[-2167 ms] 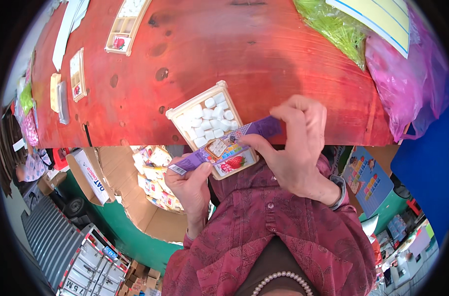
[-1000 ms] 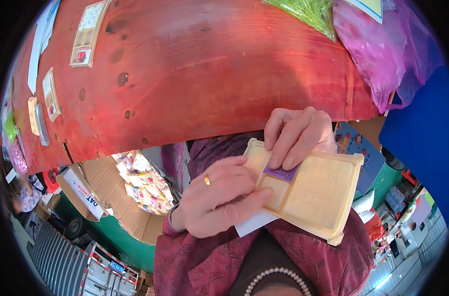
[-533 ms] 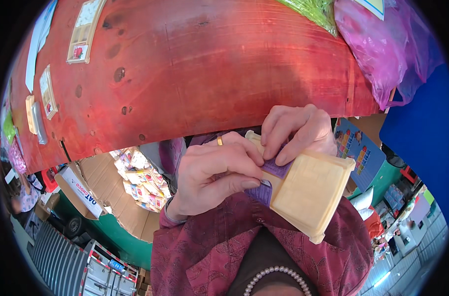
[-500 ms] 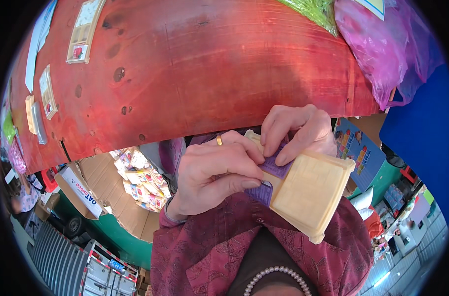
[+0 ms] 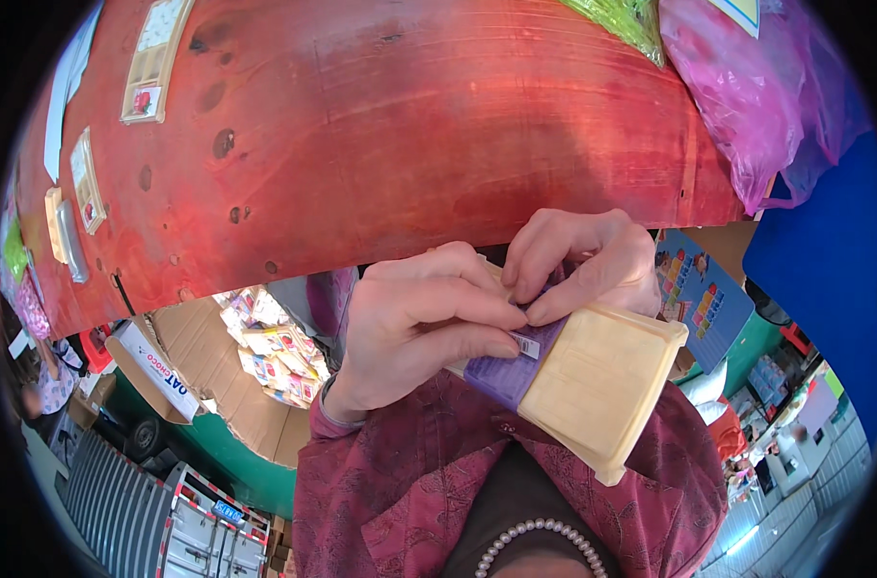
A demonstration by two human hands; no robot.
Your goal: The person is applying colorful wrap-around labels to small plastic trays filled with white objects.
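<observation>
I hold a cream plastic box (image 5: 602, 376) tilted in front of my chest, just off the table's near edge. A purple paper band (image 5: 501, 378) with a small white label wraps across its middle. My left hand (image 5: 419, 323) is closed at the left, thumb and fingertips pinching the band beside the label. From the far side my right hand (image 5: 595, 265) comes in with bent fingers, its thumb and forefinger pinched on the band's upper part. The two hands' fingertips nearly meet. They hide the box's far left end and the band's upper edge.
The red wooden table (image 5: 361, 125) bears a long compartment tray (image 5: 151, 67) and a shorter tray (image 5: 88, 183) at left. A pink plastic bag (image 5: 737, 106) lies at far right. Below the table's edge, a cardboard carton (image 5: 198, 356) holds many small packets (image 5: 279, 352).
The purple band now lies flatter over the box, with its white label exposed. My left hand's fingers have straightened and moved slightly right; the box has shifted a little down and left.
</observation>
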